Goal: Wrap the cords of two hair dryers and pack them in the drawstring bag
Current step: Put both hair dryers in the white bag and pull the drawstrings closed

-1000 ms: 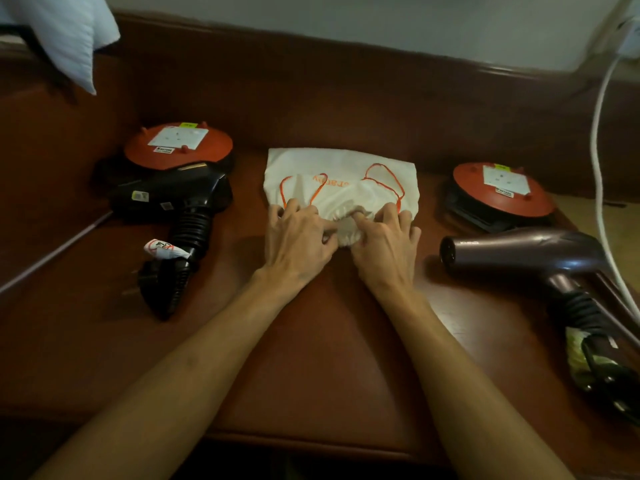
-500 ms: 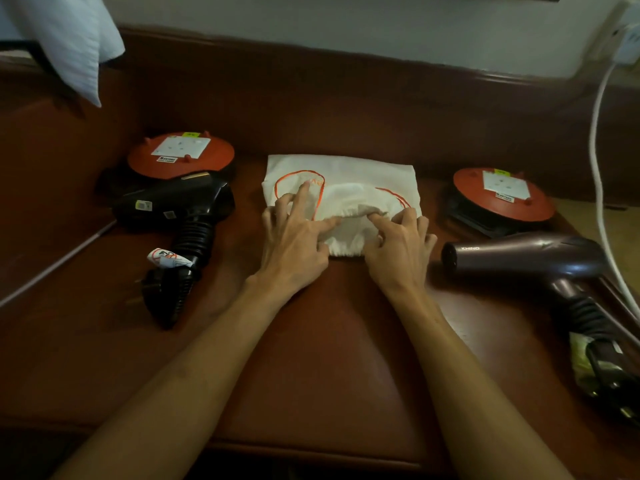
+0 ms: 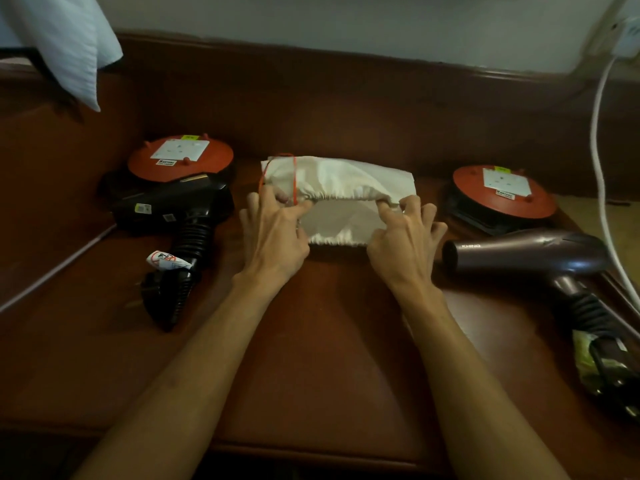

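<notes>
Both hands (image 3: 273,233) (image 3: 403,237) pinch bag (image 3: 339,178) mouth open btwn two dryers.

The white drawstring bag (image 3: 332,181) is laid flat at centre, its gathered mouth held open. The black hair dryer (image 3: 173,216) is seen at nine o'clock, the brown hair dryer (image 3: 530,252) at three o'clock, cords wrapped.

White bag (image 3: 339,178), orange drawstring (image 3: 294,181), black dryer (image 3: 173,209)
</notes>
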Demonstrator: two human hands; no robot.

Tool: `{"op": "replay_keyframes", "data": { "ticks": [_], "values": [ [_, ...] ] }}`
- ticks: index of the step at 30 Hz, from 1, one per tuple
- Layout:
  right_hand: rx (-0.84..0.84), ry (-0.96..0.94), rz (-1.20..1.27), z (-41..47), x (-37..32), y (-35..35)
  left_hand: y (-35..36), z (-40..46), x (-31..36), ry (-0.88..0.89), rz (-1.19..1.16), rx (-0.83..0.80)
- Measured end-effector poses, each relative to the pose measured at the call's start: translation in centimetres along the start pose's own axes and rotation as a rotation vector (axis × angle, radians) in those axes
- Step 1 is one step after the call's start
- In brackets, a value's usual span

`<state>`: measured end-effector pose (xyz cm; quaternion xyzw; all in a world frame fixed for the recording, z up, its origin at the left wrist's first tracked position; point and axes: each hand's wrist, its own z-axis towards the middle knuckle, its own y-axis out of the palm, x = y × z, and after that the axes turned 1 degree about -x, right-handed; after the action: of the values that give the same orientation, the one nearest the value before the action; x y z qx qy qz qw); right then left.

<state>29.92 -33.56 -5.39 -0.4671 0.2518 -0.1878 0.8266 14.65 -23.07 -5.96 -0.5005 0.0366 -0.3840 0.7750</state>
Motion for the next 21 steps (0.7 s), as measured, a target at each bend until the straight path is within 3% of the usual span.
{"op": "replay_keyframes", "data": {
  "ticks": [4, 8, 14, 21],
  "values": [
    [0.065, 0.032, 0.129, -0.3, 0.6, -0.4, 0.0, -0.1, -0.6, 0.010, -0.151, -0.037],
    [-0.030, 0.004, 0.110, -0.2, 1.1, -0.4, -0.4, -0.3, -0.1, -0.063, -0.308, 0.049],
    [-0.009, 0.017, 0.135, 1.2, 3.7, -1.7, -1.6, 0.8, -2.5, -0.187, -0.041, -0.064],
    [0.043, -0.027, 0.132, 1.2, 5.0, -1.8, -2.2, 0.6, -3.6, -0.201, -0.019, -0.038]
  ]
}}
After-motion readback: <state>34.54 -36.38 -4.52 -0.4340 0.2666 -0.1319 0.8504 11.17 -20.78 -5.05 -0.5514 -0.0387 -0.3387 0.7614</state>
